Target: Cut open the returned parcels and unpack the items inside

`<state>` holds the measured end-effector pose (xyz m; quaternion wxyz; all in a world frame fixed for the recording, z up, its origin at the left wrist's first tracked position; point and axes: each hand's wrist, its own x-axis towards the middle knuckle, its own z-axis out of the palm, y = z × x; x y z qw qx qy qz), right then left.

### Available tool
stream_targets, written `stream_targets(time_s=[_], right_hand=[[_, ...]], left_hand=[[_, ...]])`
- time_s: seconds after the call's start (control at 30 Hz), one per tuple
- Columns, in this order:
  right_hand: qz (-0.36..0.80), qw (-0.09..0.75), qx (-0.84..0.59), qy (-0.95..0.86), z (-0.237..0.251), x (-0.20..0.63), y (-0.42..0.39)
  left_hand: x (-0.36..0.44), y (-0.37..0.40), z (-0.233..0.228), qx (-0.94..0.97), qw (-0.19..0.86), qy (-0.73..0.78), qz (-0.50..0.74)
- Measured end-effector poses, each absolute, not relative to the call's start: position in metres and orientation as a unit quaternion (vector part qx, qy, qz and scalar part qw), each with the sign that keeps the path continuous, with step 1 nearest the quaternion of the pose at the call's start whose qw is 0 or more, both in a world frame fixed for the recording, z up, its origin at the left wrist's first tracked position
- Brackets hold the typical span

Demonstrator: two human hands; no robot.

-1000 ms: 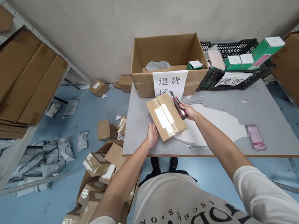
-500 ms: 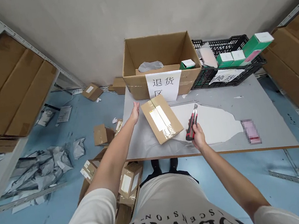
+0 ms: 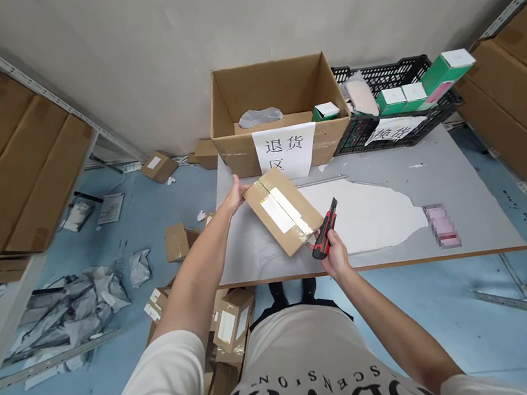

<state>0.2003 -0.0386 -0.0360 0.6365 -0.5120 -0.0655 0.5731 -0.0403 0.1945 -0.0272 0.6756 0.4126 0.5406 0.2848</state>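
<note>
A taped cardboard box [image 3: 293, 236] with a white label sits at an angle over the near left part of the table. My left hand [image 3: 235, 196] is at the box's upper left corner, thumb up along the edge and the other fingers partly hidden behind it. In my right hand [image 3: 335, 257] is a red and black utility knife [image 3: 326, 231], its tip pointing up and away from me. The fingertips of that hand reach the box's lower right corner. Under the knife lies a flat white sheet [image 3: 374, 214] on the grey table [image 3: 457, 177].
Behind the box stands a large open carton [image 3: 238, 155] with a paper sign. Right of it, a black crate [image 3: 348, 140] holds green boxes [image 3: 445, 77]. A blurred pink item [image 3: 442, 225] lies at the table's right. Several parcels [image 3: 232, 319] fill the floor at my left.
My left hand has come from beside the box to touch its corner. My right hand has moved left with the knife, up to the box's lower right corner.
</note>
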Motion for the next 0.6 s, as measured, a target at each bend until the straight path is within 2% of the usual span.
stream_targets(time_s=[0.13,0.33,0.5,0.6], right_hand=[[0.591,0.616,-0.516,-0.078,-0.014,0.236,-0.009],[0.677,0.466,-0.553,-0.137,0.016,0.299,0.061],[0.696,0.362,-0.595,-0.172,0.012,0.317,0.096],[0.694,0.331,-0.612,-0.183,0.004,0.315,0.106]], left_hand=[[-0.054,0.166,-0.012,0.398,0.667,0.568,0.272],[-0.053,0.109,0.011,0.359,0.699,0.545,0.291],[-0.038,0.075,0.011,0.319,0.707,0.549,0.311],[-0.035,0.063,0.004,0.306,0.697,0.564,0.319]])
